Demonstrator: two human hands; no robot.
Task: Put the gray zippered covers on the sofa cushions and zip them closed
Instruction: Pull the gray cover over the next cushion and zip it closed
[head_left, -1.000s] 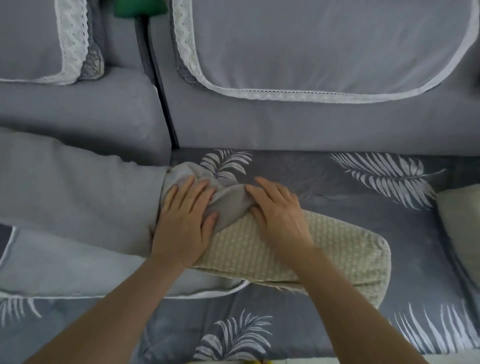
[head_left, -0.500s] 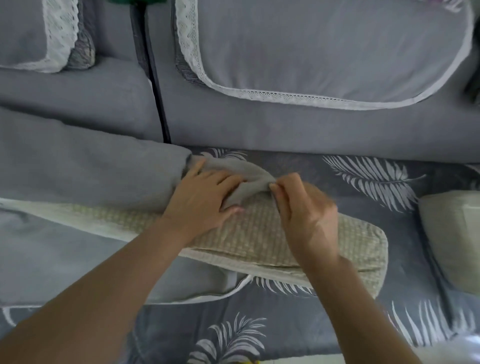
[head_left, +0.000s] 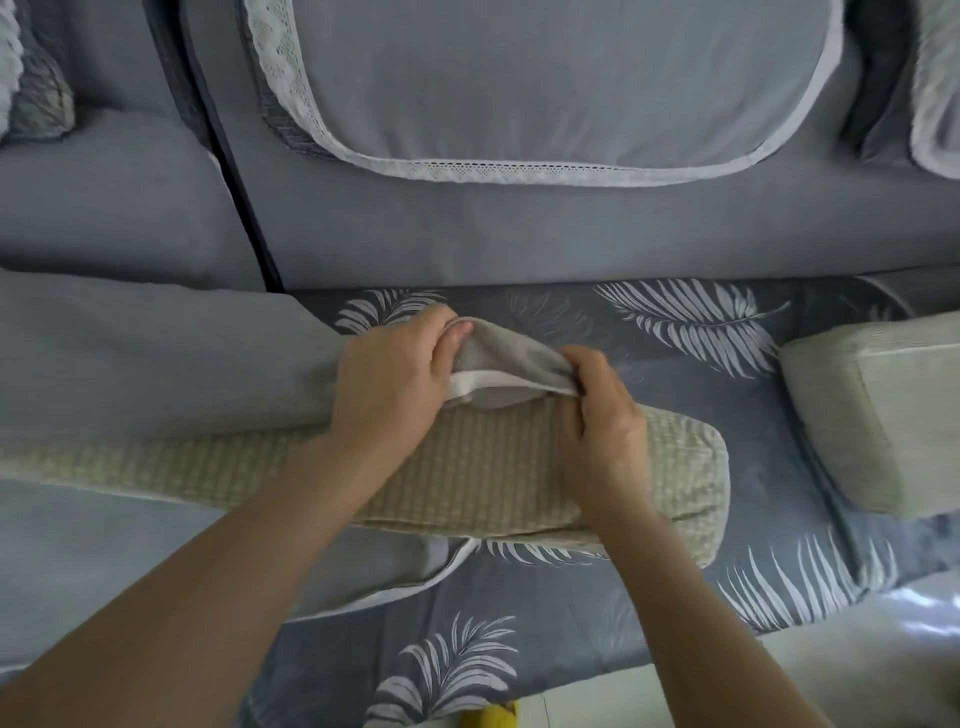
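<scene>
Gripping gray cover (head_left: 511, 353) at its open mouth: left hand (head_left: 389, 387) curled round the white-edged rim, right hand (head_left: 602, 421) pinching the cloth, above beige checked cushion (head_left: 483, 467) lying across leaf-print sofa seat (head_left: 691, 332).

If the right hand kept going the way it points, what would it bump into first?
The right hand pinches the gray cover, so that comes first. Beyond it, probably the leaf-print seat, then the sofa back; depth is hard to judge.
</scene>
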